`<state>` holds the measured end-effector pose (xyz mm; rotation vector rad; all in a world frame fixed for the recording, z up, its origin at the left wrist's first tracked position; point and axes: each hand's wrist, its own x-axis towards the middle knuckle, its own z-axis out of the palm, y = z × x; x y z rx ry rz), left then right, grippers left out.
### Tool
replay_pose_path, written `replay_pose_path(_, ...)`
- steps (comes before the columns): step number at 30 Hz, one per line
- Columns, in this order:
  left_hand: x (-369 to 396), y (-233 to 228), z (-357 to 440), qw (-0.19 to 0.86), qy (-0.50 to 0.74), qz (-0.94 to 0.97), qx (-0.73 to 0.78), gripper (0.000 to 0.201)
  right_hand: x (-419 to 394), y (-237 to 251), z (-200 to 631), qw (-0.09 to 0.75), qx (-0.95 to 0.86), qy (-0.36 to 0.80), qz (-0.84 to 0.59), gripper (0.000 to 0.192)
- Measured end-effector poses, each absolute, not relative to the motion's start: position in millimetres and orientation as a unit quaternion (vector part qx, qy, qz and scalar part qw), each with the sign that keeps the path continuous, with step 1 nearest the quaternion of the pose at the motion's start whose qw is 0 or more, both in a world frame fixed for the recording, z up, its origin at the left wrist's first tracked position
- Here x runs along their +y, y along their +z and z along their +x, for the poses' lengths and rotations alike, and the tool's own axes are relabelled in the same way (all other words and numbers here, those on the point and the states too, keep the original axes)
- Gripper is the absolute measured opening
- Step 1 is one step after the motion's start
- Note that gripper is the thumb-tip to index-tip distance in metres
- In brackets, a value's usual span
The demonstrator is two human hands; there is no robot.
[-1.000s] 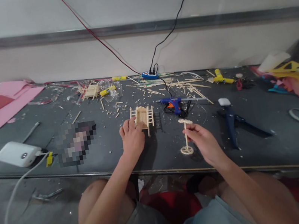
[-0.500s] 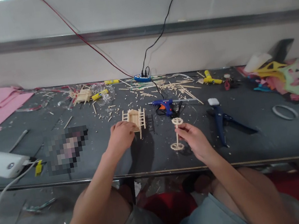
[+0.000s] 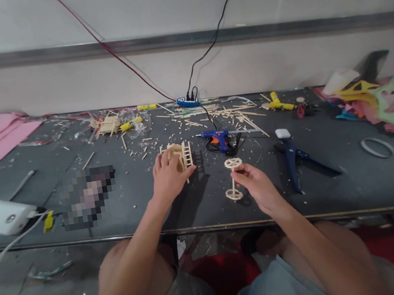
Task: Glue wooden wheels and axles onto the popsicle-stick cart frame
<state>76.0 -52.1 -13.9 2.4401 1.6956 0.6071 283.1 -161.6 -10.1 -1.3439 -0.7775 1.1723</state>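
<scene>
A small cart body of pale wooden sticks (image 3: 186, 154), with ladder-like sides, sits on the dark table. Over its near and left part lies my left hand (image 3: 169, 174), the thumb at its right side and the fingers at its left, gripping it. Much of the cart is hidden under that hand. My right hand (image 3: 252, 181) pinches the stick axle of a wooden wheel pair (image 3: 234, 192). This axle stands nearly upright, one spoked wheel at the top and the other at the bottom, close to the tabletop. Behind the hands rests a blue glue gun (image 3: 220, 140).
Blue cutting pliers (image 3: 292, 162) lie at the right, near a white case (image 3: 282, 133). Loose sticks (image 3: 248, 117) and a blue power strip (image 3: 187, 102) are at the back. To the left are a white power bank (image 3: 2, 216) and another stick model (image 3: 108, 124).
My left hand has shifted right and spread across the cart, its thumb now at the right side. The wheel pair has tilted slightly in my right hand, showing more of the top wheel's face.
</scene>
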Motion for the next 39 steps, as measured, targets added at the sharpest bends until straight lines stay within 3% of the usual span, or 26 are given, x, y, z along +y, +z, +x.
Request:
replay_pose_path(8, -50.4, -19.8, 69.6, 0.061, 0.170, 0.818, 0.546, 0.063, -163.1, -13.9, 279.0, 0.551, -0.339, 0.500, -0.575, 0.021)
replay_pose_path(16, -72.2, -19.8, 78.7, 0.022, 0.234, 0.795, 0.560, 0.061, -164.4, -14.5, 278.1, 0.551, -0.340, 0.497, -0.579, 0.021)
replay_pose_path(29, -99.4, -34.3, 68.3, 0.046, 0.239, 0.774, 0.585, 0.032, -163.5, -15.9, 279.0, 0.557, -0.349, 0.479, -0.582, 0.023)
replay_pose_path(39, -95.1, -32.1, 63.5, 0.046, 0.198, 0.763, 0.614, 0.037, -163.3, -15.3, 278.9, 0.552, -0.338, 0.497, -0.578, 0.022)
